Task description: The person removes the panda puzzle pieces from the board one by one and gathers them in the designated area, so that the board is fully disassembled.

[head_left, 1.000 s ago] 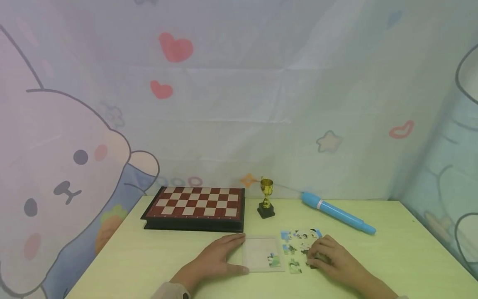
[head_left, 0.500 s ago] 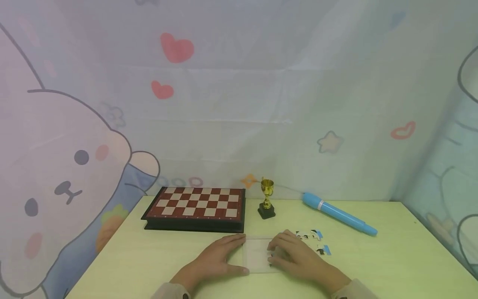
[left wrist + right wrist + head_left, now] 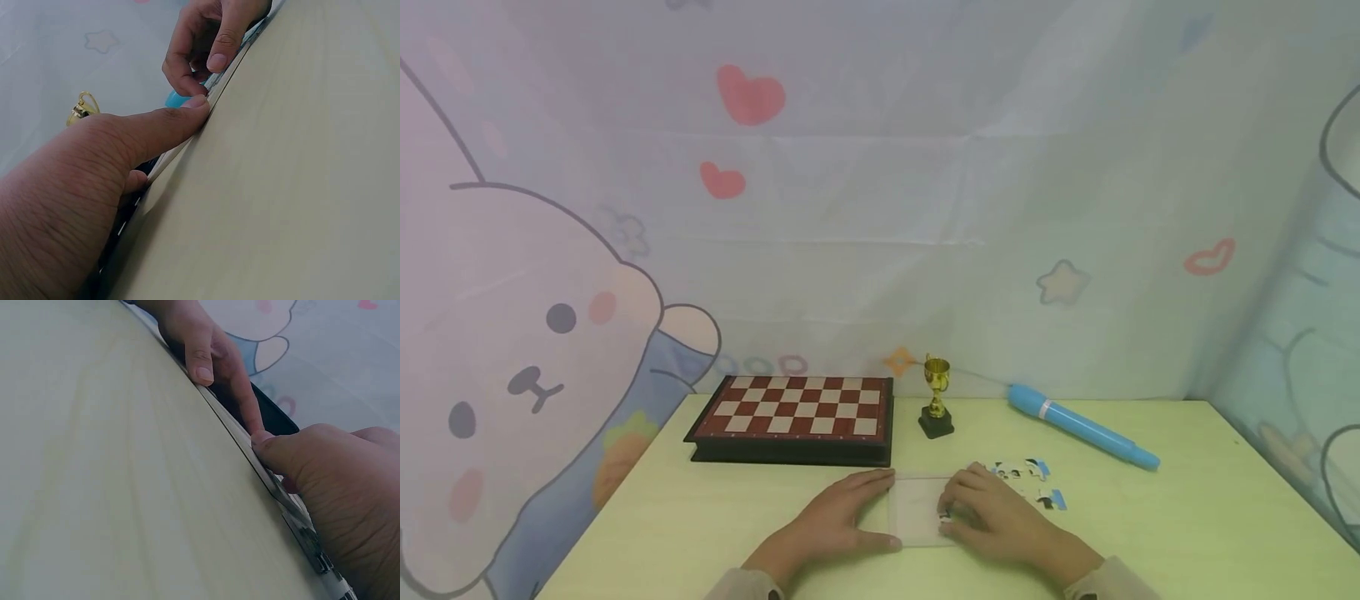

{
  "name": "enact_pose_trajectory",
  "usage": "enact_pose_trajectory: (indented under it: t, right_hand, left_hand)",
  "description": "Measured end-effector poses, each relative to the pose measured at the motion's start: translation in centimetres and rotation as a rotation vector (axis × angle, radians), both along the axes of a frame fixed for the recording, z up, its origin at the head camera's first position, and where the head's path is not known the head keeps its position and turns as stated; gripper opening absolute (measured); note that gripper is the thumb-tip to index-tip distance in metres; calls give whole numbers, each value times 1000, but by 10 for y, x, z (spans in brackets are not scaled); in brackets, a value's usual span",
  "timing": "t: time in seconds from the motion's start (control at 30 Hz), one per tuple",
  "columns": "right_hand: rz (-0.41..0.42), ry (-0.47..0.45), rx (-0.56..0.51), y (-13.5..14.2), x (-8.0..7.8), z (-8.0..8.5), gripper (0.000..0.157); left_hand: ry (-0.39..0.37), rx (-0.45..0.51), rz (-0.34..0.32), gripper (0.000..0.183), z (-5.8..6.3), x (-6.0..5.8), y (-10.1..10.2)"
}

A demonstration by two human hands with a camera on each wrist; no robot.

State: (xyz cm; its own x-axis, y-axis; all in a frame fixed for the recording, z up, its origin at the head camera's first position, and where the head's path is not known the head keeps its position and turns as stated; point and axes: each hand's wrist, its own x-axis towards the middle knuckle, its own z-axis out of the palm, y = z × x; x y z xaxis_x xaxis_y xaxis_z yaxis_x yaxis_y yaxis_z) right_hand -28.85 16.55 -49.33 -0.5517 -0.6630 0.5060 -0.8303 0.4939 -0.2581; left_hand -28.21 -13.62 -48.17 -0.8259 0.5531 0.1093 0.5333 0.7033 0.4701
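A shallow white puzzle tray [image 3: 917, 512] lies on the table at the front middle in the head view. My left hand [image 3: 831, 525] rests along its left edge, thumb at the near corner and straight fingers at the far one. Over the tray's right part, my right hand [image 3: 1000, 521] bends its fingers and pinches a puzzle piece [image 3: 945, 517]; a bit of panda print shows at the fingertips. Most of that piece is hidden. In the left wrist view, the right hand [image 3: 215, 44] hovers low at the tray, close to the left thumb [image 3: 197, 103].
Loose puzzle pieces [image 3: 1051, 500] lie beyond the right hand, partly covered by it. A red and white chessboard box [image 3: 797, 417] stands at the back left. Beside it are a small gold trophy [image 3: 936, 396] and a large blue pen-shaped object [image 3: 1082, 427]. A printed cloth hangs behind.
My right hand has moved left from the loose pieces to the tray's right part, then shifted only slightly at the fingertips. My left hand has stayed at the tray's left edge.
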Motion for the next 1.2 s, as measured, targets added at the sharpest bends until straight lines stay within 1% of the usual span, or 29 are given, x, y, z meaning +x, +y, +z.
enact_pose_trajectory:
  t: [0.13,0.4,0.67,0.83,1.1,1.2]
  right_hand:
    - [9,11,-7,0,2,3,10]
    - [-3,-12,-1,-2,2,4,9]
    - [-3,3,20,0,4,1,10]
    - [-25,2,31,0,4,3,13]
    - [-51,13,30,0,3,2,16]
    - [-87,23,43,0,3,1,21]
  left_hand:
    - [4,-2,3,90,0,-1,1]
    - [5,-6,8,90,2,0,1]
    - [9,-10,8,90,-4,1,1]
    - [20,-22,7,90,-5,-1,1]
    - [22,-11,-2,89,-2,0,1]
    - [24,-8,-3,89,-1,0,2]
